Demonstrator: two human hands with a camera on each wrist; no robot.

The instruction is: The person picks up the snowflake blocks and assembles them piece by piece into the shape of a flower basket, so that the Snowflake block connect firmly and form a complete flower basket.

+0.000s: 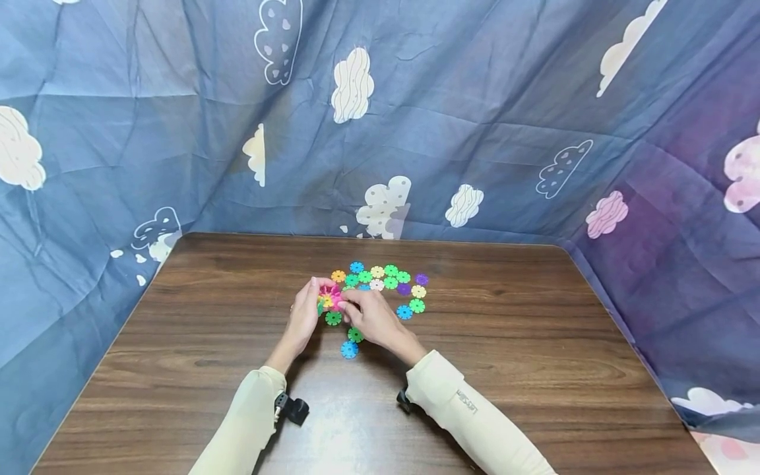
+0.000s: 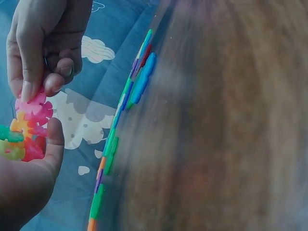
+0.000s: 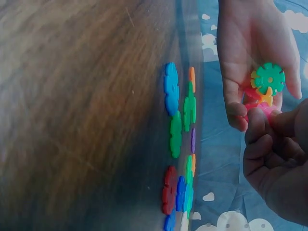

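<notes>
Above the table, my left hand (image 1: pixel 301 320) holds a small cluster of interlocking notched plastic discs (image 1: pixel 329 299). In the right wrist view its green disc (image 3: pixel 274 86) faces the camera beside an orange disc (image 3: pixel 265 97), with pink ones below. My right hand (image 1: pixel 377 318) pinches a pink disc (image 2: pixel 36 110) between thumb and forefinger at the cluster's edge. In the left wrist view that disc meets the orange piece (image 2: pixel 20 126); whether it is fully slotted in, I cannot tell. Part of the cluster is hidden by fingers.
Several loose discs lie flat on the wooden table (image 1: pixel 208 343) beyond and beneath my hands. Among them are a blue disc (image 1: pixel 349 349) nearest me, a purple disc (image 1: pixel 421 280) at the right and an orange disc (image 1: pixel 338 276). A cloud-patterned cloth (image 1: pixel 415 119) hangs behind the table.
</notes>
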